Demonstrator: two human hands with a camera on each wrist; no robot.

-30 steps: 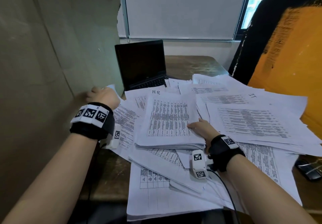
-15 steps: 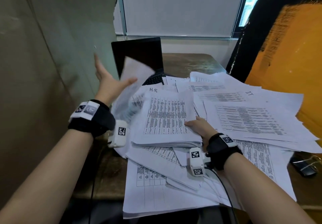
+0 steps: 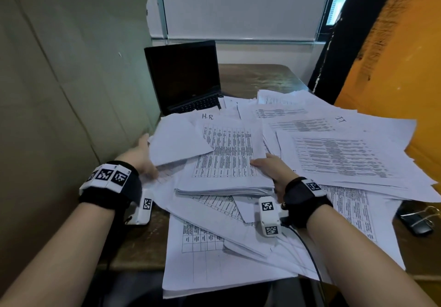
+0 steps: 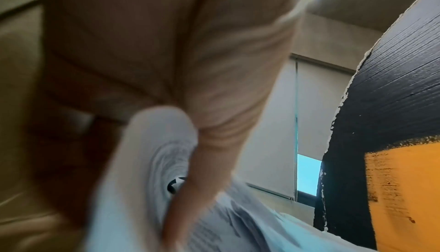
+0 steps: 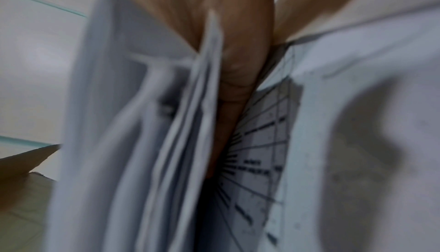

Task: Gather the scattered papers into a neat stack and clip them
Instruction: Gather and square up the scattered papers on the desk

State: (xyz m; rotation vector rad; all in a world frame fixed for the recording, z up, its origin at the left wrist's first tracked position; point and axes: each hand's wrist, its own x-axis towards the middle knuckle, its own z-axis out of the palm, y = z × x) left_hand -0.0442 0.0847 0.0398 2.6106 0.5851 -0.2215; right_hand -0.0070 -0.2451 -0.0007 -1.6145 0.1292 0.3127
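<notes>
We are in an office, at a worn wooden bench (image 3: 257,77) pushed against a plain partition wall (image 3: 59,92). An open laptop (image 3: 183,77) with a dark screen stands at the back, and printed sheets (image 3: 346,158) of tables cover most of the top (two are hand-marked "H.R." and "IT"). Behind hangs a pulled-down roller blind (image 3: 243,6) over a window, and black binder clips (image 3: 417,220) lie at the right edge.
</notes>
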